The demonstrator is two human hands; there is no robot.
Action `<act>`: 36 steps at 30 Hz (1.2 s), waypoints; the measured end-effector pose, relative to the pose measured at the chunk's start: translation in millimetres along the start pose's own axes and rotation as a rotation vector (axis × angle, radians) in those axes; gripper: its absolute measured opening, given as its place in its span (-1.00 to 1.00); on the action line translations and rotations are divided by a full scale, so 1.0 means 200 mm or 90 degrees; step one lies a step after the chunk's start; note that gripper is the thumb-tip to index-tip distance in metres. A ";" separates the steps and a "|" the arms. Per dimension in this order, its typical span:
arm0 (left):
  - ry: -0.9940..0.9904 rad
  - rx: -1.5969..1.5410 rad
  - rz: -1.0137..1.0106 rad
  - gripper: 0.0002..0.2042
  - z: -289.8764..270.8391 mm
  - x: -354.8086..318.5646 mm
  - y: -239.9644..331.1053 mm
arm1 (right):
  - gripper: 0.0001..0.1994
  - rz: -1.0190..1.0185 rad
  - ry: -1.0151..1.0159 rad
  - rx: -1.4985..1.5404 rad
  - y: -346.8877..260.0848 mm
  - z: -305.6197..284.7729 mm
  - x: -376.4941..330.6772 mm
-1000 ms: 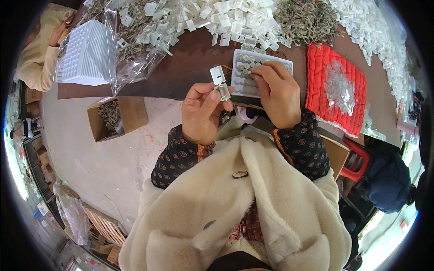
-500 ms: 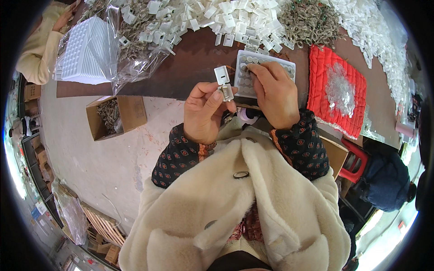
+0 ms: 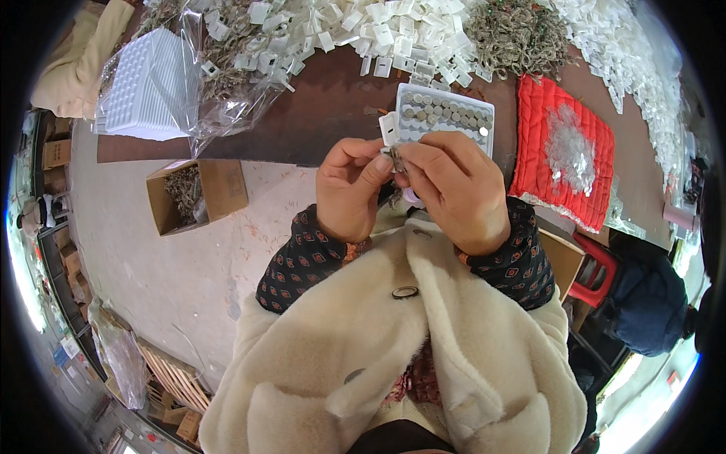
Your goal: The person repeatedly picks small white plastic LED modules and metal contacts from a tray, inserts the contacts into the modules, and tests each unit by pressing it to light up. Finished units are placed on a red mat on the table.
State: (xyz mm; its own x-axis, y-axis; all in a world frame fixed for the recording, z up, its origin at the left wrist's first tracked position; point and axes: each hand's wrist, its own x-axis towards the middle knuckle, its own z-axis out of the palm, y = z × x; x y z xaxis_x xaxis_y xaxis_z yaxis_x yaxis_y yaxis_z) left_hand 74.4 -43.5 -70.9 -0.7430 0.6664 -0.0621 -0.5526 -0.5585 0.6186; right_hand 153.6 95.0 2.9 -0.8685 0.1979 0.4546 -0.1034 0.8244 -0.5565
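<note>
My left hand [image 3: 349, 181] is closed on a small white plastic battery case [image 3: 389, 129], its lid swung up. My right hand [image 3: 460, 185] has come to the case, thumb and fingertips pinched at its lower half. A greyish edge between those fingertips looks like a button cell, mostly hidden by the fingers. Just beyond both hands lies a white tray [image 3: 490, 142] with rows of silver button cells [image 3: 446, 110]; one near its right side shines brightly.
White cases [image 3: 378, 34] and tangled wire bundles [image 3: 518, 38] are heaped along the far table. At right, a red quilted pad [image 3: 529, 155] carries clear plastic bits [image 3: 569, 151]. Stacked white trays [image 3: 147, 87] stand left. A cardboard box [image 3: 227, 185] sits below; another person's sleeve [image 3: 72, 79] shows upper left.
My right hand has left the tray and moved left and nearer to the case. The left hand has shifted slightly right, bringing the case along. More of the tray's cells show.
</note>
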 end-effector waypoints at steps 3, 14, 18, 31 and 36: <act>-0.004 -0.016 -0.012 -0.85 0.01 -0.01 0.01 | -0.77 0.029 0.005 0.038 -0.02 0.00 0.00; -0.005 -0.093 -0.135 -0.88 0.00 -0.01 0.03 | -0.67 -0.159 0.057 -0.026 0.05 0.04 0.00; -0.003 -0.062 -0.120 -0.88 -0.01 0.00 0.04 | -0.66 -0.127 0.066 -0.024 0.05 0.06 -0.01; 0.043 -0.025 -0.089 -0.87 -0.04 0.01 0.02 | -0.68 0.063 0.073 -0.147 0.17 0.09 0.01; 0.033 -0.032 -0.094 -0.87 -0.04 0.01 0.03 | -0.78 0.041 0.022 -0.215 0.23 0.11 0.03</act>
State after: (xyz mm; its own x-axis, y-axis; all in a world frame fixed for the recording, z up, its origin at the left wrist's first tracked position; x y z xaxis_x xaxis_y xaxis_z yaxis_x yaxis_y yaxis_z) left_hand 65.5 -49.6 -74.0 -0.6703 0.7172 -0.1905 -0.6743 -0.4816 0.5598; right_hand 134.2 121.9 -34.7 -0.8503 0.2682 0.4529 0.1220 0.9375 -0.3260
